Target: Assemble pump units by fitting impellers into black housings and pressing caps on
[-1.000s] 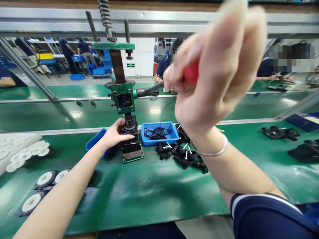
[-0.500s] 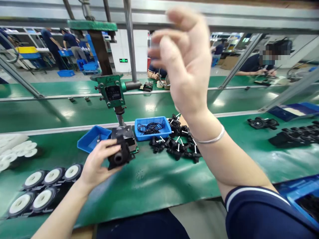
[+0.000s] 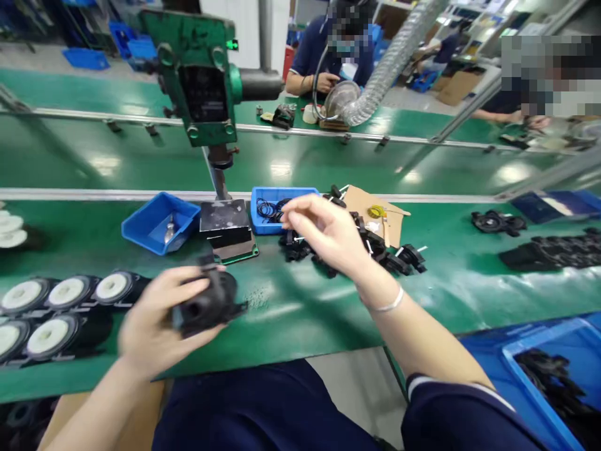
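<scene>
My left hand [image 3: 157, 316] is wrapped around a black plastic housing [image 3: 209, 304] with a round hole in its near face, held above the green bench; both are a little blurred. My right hand [image 3: 326, 235] hovers at the right end of a small blue tray [image 3: 259, 230] of thin black rings [image 3: 268, 210]. Its fingers are loosely curled with the thumb apart, and nothing shows between them. Black parts with white pins [image 3: 408, 258] lie partly behind that hand. Just beyond the housing stands a black block [image 3: 225, 218] under the green press [image 3: 206, 94].
Left of the block sits a blue bin [image 3: 150, 225] with a metal piece inside. Black units with white rings [image 3: 51, 335] stand in rows at left. Cardboard [image 3: 357, 200] holds yellow tape. A blue crate [image 3: 521, 369] is at lower right. A co-worker [image 3: 312, 56] sits opposite.
My right hand has come down from high beside the press to the ring tray. My left hand still holds the housing, now turned somewhat. The view has tilted downward.
</scene>
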`<action>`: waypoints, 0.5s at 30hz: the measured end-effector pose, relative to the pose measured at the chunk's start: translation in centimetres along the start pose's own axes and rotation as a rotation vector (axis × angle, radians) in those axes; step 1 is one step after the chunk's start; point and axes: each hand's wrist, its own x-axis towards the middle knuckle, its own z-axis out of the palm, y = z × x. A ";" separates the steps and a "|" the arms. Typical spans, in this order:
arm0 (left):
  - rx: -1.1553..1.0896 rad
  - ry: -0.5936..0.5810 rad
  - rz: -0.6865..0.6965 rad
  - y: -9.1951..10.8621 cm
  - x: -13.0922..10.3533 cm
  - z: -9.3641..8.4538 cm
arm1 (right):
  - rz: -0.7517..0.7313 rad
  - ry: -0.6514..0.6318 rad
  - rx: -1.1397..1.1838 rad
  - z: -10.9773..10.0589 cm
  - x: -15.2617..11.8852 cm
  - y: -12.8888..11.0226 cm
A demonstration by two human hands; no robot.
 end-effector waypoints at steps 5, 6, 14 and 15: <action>-0.326 -0.170 -0.098 -1.7 -1.8 6.6 | 0.012 -0.337 -0.049 5.3 -5.2 1.7; -0.366 -0.173 -0.116 -2.0 -2.1 7.3 | 0.034 -0.364 -0.047 6.3 -6.0 2.1; -0.469 -0.121 -0.106 -2.4 -2.5 7.7 | 0.179 -0.236 0.040 10.1 -8.9 4.1; -0.471 -0.108 -0.110 -2.3 -2.5 7.7 | 0.181 -0.231 0.046 10.1 -9.0 4.1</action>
